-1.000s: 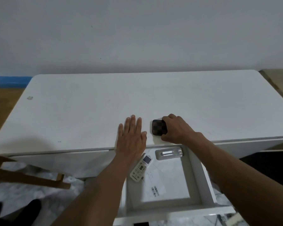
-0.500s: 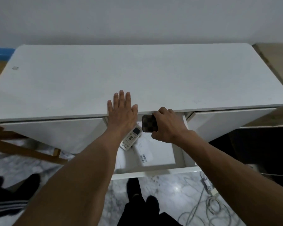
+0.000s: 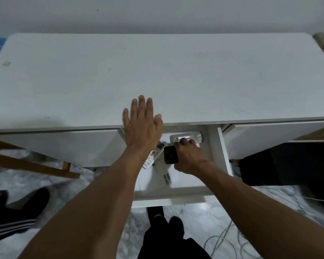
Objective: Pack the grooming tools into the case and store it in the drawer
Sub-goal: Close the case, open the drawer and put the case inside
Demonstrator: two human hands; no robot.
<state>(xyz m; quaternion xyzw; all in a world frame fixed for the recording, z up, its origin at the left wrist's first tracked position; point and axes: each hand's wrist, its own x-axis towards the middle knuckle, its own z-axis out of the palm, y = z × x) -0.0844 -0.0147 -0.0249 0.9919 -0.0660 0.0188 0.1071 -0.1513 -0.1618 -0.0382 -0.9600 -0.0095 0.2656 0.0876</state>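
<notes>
I'm looking down over a white desk [image 3: 157,71], and I count two hands in play. The left hand [image 3: 141,126] lies flat on the desk's front edge, palm down, fingers spread wide, holding nothing. The right hand [image 3: 188,156] is down inside the open drawer [image 3: 216,157], fingers curled tight round one small dark case [image 3: 170,155]. I can see the case sticking out to the left of the fist, above the drawer floor; whether it touches the bottom I can't tell from here.

Inside the drawer I count three other things. One white remote [image 3: 153,156] lies tilted at the left side, just beside the case and partly under my left wrist. One pale oblong holder [image 3: 186,136] (clear plastic, by the look of it) sits at the back, just beyond the right knuckles. One sheet of paper [image 3: 166,176] with printed marks lies flat on the floor of the drawer, under the rest.

Either side of the open drawer I count two shut drawer fronts. Below, the marble floor [image 3: 204,221] carries a tangle of pale cables [image 3: 223,238] at the right, a wooden frame [image 3: 32,165] stands at the left, and dark shoes show at the bottom.
</notes>
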